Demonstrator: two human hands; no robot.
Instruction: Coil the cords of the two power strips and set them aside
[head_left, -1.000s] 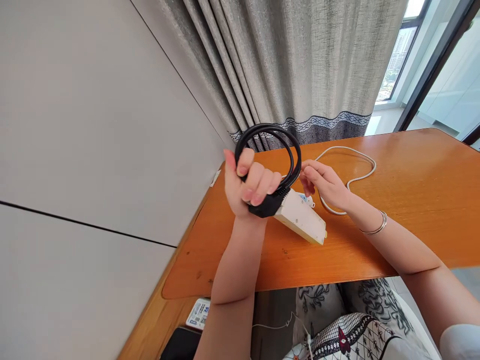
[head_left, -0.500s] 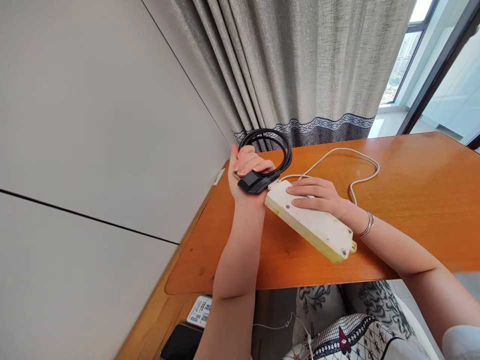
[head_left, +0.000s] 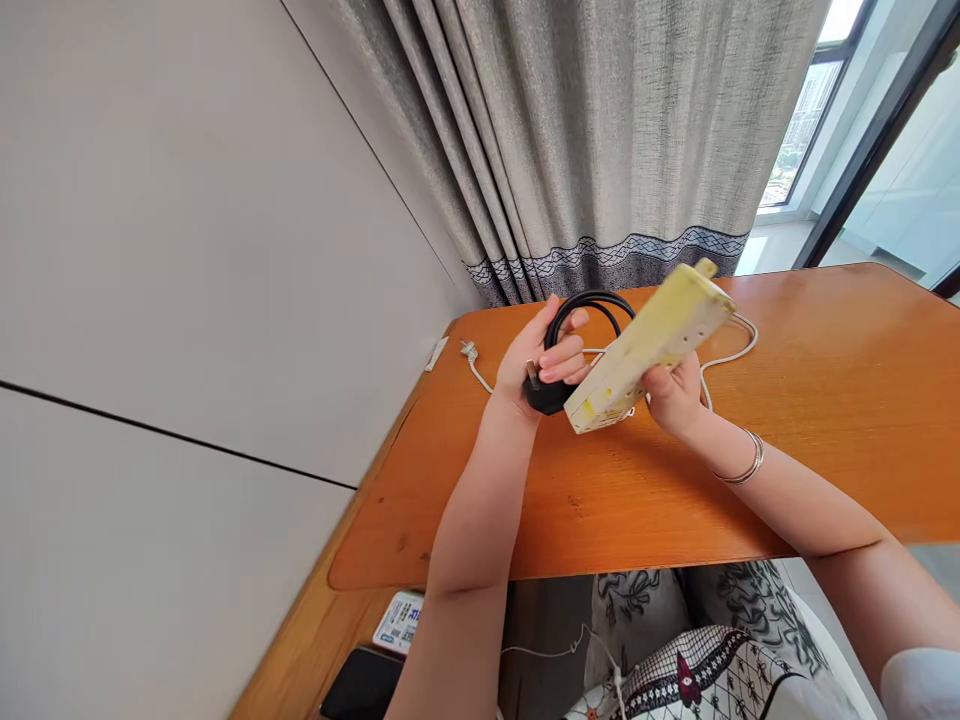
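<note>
My left hand (head_left: 551,350) has its fingers wrapped round a coiled black cable (head_left: 592,298), whose black plug (head_left: 546,394) hangs at the palm with metal prongs showing. A yellowed white power strip (head_left: 649,345) is gripped in my right hand (head_left: 675,395), tilted up to the right above the orange-brown table (head_left: 637,500). Its lower left end is beside the black plug. The thumb lies on the near side of the strip; the other fingers are mostly hidden behind it. Part of the black coil passes behind the strip.
A white cable (head_left: 731,358) lies on the table behind my right hand, and a white plug (head_left: 469,350) rests at the left. Grey curtains (head_left: 600,130) hang behind the table. A black phone (head_left: 364,685) and a white labelled item (head_left: 399,622) are at lower left.
The power strip has been lifted and turned, its right end now raised. My left hand has moved right with the black coil and turned, uncovering the white plug.
</note>
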